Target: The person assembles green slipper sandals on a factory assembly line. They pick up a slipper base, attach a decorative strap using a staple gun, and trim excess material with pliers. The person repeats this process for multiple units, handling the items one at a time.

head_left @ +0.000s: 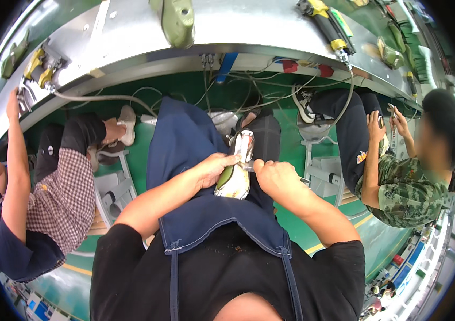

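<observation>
Over my lap lies a shoe last, green along the side with a pale yellowish underside at its near end. Its far end carries a shiny silvery part. Wrapped round its left side is my left hand, closed, the thumb reaching the silvery part. My right hand is a fist against the right side, gripping a small tool; a bit of its flat greyish blade shows beside the last. The fist hides most of the tool, so its exact kind cannot be told. A navy apron covers my lap.
Ahead runs a metal bench, bearing a green last and a yellow-black power tool with a hose. Another power tool lies at the left. Cables hang underneath. Seated co-workers flank me: a checked apron left, a camouflage shirt right.
</observation>
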The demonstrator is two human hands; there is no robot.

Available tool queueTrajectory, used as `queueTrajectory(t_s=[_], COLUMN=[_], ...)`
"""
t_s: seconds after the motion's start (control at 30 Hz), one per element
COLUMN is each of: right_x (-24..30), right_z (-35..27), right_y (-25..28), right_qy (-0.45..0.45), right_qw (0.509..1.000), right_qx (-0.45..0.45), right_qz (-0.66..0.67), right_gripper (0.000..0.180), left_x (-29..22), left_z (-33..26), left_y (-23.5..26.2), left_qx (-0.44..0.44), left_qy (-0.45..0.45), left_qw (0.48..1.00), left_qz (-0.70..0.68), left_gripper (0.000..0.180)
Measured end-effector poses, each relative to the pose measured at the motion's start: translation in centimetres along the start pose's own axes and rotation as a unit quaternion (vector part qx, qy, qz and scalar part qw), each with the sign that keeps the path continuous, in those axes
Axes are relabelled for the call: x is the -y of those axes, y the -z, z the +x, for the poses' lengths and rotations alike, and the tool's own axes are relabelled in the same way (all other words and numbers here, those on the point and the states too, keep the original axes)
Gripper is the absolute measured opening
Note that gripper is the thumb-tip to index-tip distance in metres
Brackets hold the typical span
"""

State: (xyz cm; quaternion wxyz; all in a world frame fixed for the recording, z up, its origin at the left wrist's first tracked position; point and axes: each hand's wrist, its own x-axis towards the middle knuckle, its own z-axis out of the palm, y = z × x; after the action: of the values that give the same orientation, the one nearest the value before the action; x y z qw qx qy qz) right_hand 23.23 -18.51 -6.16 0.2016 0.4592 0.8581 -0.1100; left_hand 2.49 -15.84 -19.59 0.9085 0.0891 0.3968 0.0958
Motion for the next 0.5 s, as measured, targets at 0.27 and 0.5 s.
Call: queueTrajectory(t_s=[0.27, 0.5], right_x=[-9.8, -27.1], right_z=[-1.0, 2.6], right_y=[9.5, 14.7], right_qy=[-0.026, -0.204], right_qw=[0.964, 0.895], right_qx=[0.134, -0.380], right_qz=[0.227, 0.113], right_gripper=[0.019, 0.037], left_x=[1.5, 3.8], left_z=[-0.3, -0.3], left_y=[-2.8, -6.5], left_qx=[-0.063, -0.128], left_qy=[-0.047, -0.102], left_qw=[0.996, 0.974], left_qz=[0.048, 0.155], left_gripper=[0.043, 0.049])
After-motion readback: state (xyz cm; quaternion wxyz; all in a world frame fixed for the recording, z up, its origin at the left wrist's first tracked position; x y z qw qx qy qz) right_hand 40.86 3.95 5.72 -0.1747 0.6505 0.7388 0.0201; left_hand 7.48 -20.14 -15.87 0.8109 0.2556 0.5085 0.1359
